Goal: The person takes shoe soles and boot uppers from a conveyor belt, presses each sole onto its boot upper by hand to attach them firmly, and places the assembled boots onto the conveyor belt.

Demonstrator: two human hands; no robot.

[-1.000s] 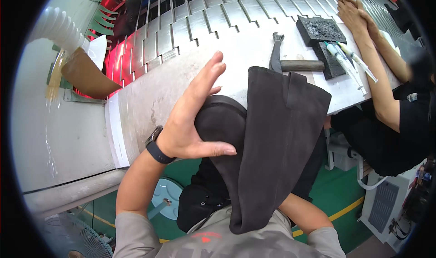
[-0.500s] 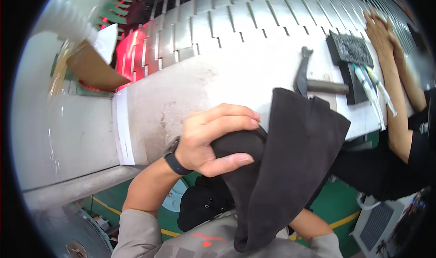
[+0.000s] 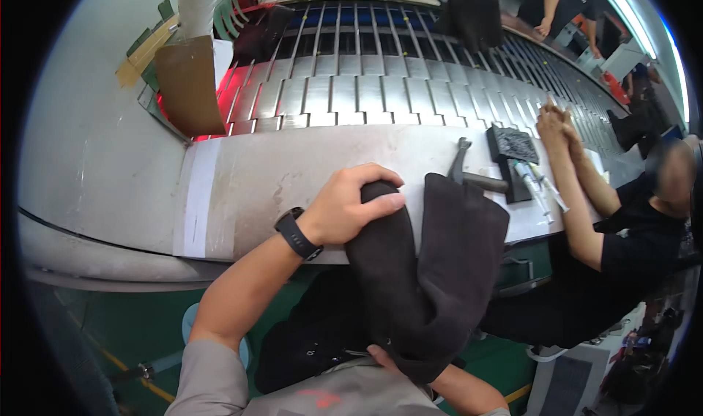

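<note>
A dark, soft-looking tall boot (image 3: 454, 269) is bent in a V in front of me, its shaft opening upward on the right. My left hand (image 3: 348, 203), with a black wristband, wraps its fingers and thumb around the rounded toe. Low at the heel, close to my shirt, my right hand (image 3: 384, 359) grips the boot; the thumb shows while the boot covers most of the fingers. Just beyond the shaft's top edge, a claw-ended hammer (image 3: 460, 160) lies on the pale bench (image 3: 293, 174).
Right of the hammer are a dark block (image 3: 514, 145) and syringes (image 3: 538, 185). A co-worker's clasped hands (image 3: 558, 127) rest near them. Behind runs a metal slat conveyor (image 3: 351, 97), carrying another dark boot (image 3: 474, 19). A brown flap (image 3: 190, 86) hangs at left over red light.
The view has tipped up, showing more conveyor and people. The boot's toe and shaft have spread apart, and my right hand has come into view at the heel.
</note>
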